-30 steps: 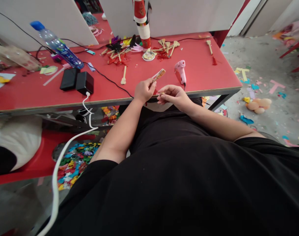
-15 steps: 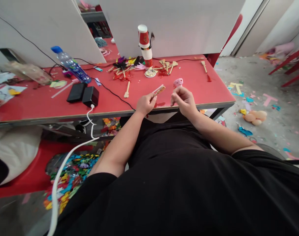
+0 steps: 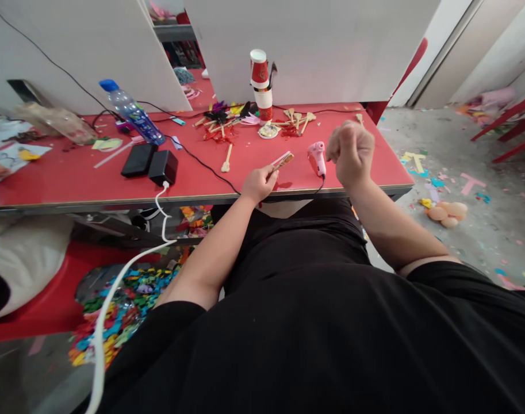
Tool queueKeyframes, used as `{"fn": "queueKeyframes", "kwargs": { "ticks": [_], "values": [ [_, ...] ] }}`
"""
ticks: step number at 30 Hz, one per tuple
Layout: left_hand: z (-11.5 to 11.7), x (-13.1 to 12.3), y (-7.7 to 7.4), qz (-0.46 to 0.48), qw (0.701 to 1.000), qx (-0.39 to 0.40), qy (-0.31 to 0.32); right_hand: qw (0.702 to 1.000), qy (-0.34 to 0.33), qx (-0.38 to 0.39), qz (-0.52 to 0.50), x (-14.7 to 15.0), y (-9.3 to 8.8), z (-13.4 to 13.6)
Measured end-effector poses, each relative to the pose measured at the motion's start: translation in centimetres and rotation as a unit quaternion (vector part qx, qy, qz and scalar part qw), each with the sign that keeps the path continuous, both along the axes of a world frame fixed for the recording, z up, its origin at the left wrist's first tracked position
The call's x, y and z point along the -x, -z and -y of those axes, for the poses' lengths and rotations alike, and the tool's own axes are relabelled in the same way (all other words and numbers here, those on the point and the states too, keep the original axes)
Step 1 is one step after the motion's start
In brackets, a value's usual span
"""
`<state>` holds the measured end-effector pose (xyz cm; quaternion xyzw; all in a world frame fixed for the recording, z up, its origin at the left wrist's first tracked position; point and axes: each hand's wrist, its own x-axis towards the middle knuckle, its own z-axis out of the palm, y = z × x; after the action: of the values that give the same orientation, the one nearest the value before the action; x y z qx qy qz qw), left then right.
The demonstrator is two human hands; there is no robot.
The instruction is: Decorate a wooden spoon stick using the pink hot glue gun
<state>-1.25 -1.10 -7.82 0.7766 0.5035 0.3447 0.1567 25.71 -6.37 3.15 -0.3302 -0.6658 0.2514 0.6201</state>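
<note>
wooden flat stick [image 3: 282, 161] pinched in left hand [image 3: 257, 184].

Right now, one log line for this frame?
left hand: holds wooden stick | right hand: raised, closed | pink glue gun: lying on red table

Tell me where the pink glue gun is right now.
In the head view the pink glue gun lies on the red table near its front edge, right of centre, between the left hand holding a small stick piece and the raised right hand.
</note>
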Motion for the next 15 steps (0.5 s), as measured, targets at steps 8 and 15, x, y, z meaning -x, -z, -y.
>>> {"fn": "queueKeyframes", "kwargs": {
  "ticks": [8,15],
  "values": [
    [0.3,0.0,-0.4,0.000,1.000,0.003,-0.002,0.909,-0.211,0.131,0.334,1.3,3.4,2.5],
    [0.1,0.0,-0.1,0.007,1.000,-0.003,-0.002,0.952,-0.244,0.186,-0.002,1.7,6.1,0.8]
  ]
}}
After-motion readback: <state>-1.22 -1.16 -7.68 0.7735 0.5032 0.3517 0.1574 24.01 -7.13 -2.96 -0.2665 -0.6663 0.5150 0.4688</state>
